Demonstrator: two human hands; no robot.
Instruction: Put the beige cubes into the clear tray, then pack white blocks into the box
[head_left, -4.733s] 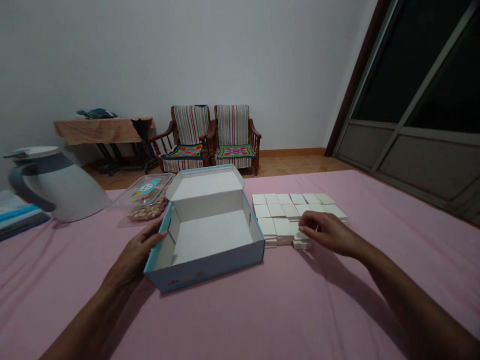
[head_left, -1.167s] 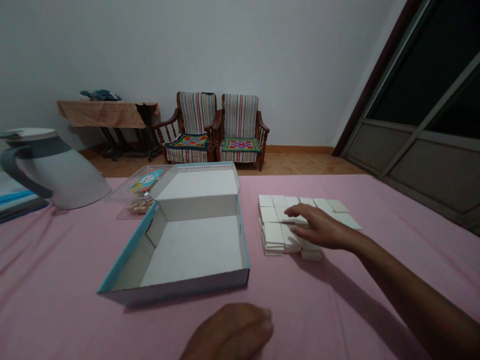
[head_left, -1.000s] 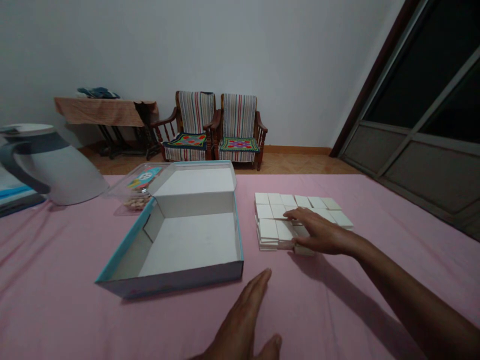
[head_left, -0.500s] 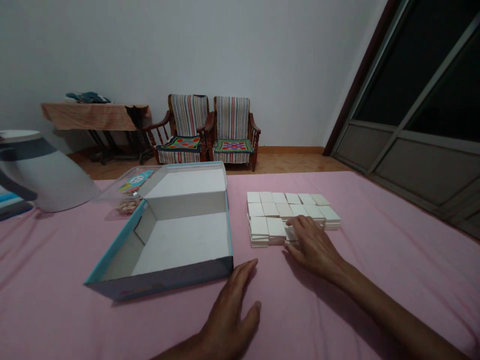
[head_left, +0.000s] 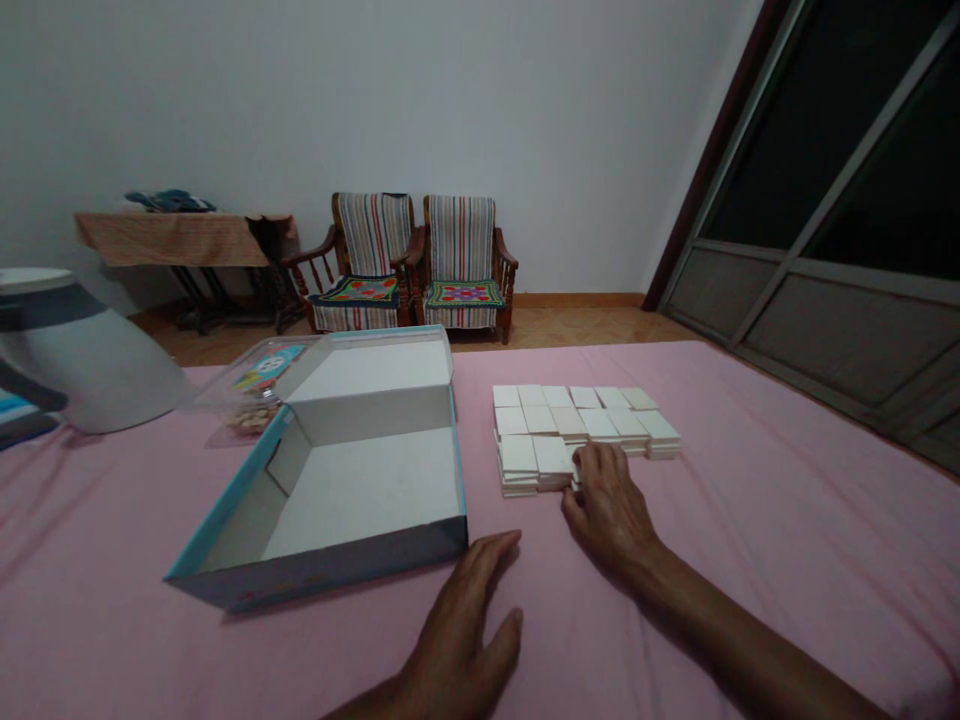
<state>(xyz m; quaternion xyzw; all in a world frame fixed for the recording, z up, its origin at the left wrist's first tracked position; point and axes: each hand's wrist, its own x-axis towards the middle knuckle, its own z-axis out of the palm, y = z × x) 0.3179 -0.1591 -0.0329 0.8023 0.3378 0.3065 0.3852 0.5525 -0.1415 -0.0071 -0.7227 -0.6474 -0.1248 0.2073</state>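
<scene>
Several stacks of white square cards stand in rows on the pink cloth. My right hand is closed around the stack at the right end of the front row, fingers on its far side and thumb at the near edge; the hand hides most of that stack. My left hand hovers or rests over the cloth, fingers stretched and thumb apart, holding nothing. Its fingertips are close to the near right corner of an open box with a white inside and blue rim, its lid folded back.
Behind the box's left side sits a clear plastic container with small pale pieces inside. A grey-white jug stands at the far left of the pink cloth. Two wooden armchairs and a covered table line the wall.
My right hand has shifted slightly and its fingers have drawn in around the front-row stack. My left hand has barely moved. The view has tilted a little.
</scene>
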